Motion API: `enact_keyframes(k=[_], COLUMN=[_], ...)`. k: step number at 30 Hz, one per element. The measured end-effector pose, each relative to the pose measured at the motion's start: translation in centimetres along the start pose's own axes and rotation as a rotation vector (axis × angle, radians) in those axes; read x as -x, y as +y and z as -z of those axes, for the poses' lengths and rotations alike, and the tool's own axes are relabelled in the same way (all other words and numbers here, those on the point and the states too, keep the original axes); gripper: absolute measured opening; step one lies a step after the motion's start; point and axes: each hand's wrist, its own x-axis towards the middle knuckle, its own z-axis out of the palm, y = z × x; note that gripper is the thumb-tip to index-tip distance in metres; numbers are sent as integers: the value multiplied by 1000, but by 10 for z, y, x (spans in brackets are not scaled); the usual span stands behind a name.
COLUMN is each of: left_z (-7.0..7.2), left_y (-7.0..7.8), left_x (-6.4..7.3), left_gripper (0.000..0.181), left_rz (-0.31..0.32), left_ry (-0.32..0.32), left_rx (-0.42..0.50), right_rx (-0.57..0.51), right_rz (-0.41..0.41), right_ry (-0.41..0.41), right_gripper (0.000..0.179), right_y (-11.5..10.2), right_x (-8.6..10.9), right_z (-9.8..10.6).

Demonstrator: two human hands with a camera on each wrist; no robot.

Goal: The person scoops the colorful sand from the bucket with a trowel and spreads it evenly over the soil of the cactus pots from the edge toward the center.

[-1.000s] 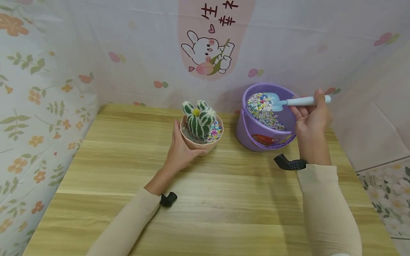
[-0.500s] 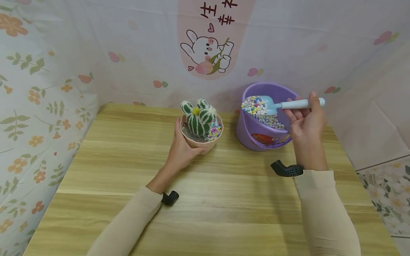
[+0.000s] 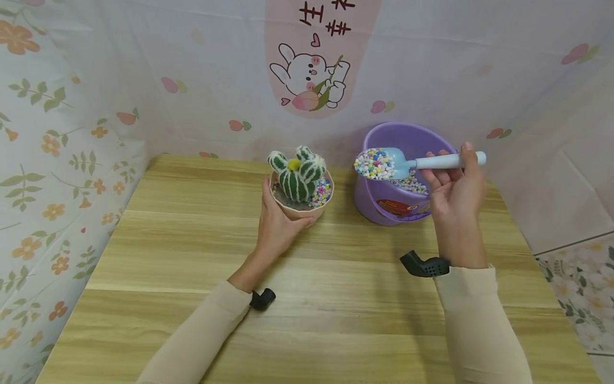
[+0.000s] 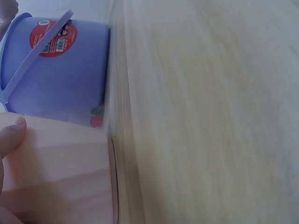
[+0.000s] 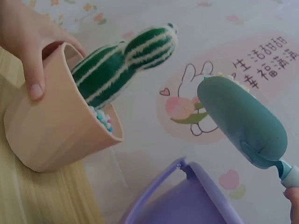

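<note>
A small blue trowel (image 3: 400, 164) heaped with colourful pebbles (image 3: 374, 163) is in my right hand (image 3: 458, 192), which grips its white handle. The blade hangs over the left rim of a purple bucket (image 3: 384, 205) that holds more pebbles. My left hand (image 3: 278, 224) grips a peach flowerpot (image 3: 302, 213) from its left and front, thumb across the near wall. In the pot stands a green-and-white striped cactus (image 3: 295, 184) with a yellow tuft. Pebbles cover the soil on the pot's right side, while grey soil shows at left. The right wrist view shows the trowel's underside (image 5: 243, 121).
Both pot and bucket stand near the back of a wooden table (image 3: 307, 309), against a white curtain with a rabbit print (image 3: 312, 77). The bucket's handle (image 4: 39, 51) hangs down its front. Tiled wall (image 3: 571, 197) borders the right side.
The loaded trowel has moved left and toward me, from inside the bucket to over its left rim. The left hand keeps its hold on the pot, which has barely shifted.
</note>
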Motion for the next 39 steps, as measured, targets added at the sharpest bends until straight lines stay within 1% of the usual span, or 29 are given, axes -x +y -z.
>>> enact_keyframes(k=[6, 12, 15, 20, 23, 26, 30, 34, 39], left_z=[-6, -9, -8, -2, 2, 4, 5, 3, -1], left_y=[1, 0, -2, -6, -8, -10, -12, -11, -9], left_x=[2, 4, 3, 0, -3, -5, -5, -2, 0], left_gripper=[136, 137, 138, 139, 139, 139, 139, 137, 135], left_rz=[-5, -33, -22, 2, -1, -5, 1, 7, -16], left_ry=[59, 94, 77, -5, -46, -64, -61, -44, -7], left_rx=[-9, -35, -23, 59, 105, 130, 131, 126, 102], right_rx=[3, 9, 16, 14, 15, 16, 9, -3, -11], right_rz=[14, 18, 21, 16, 22, 29, 24, 11, 31], right_ry=[2, 21, 17, 12, 0, -10, 9, 26, 18], right_gripper=[42, 42, 41, 43, 43, 44, 45, 41, 35], right_y=[5, 12, 15, 18, 20, 22, 26, 29, 33], right_x=[7, 14, 18, 23, 25, 27, 30, 33, 36], right_z=[1, 2, 4, 6, 7, 7, 7, 9, 10])
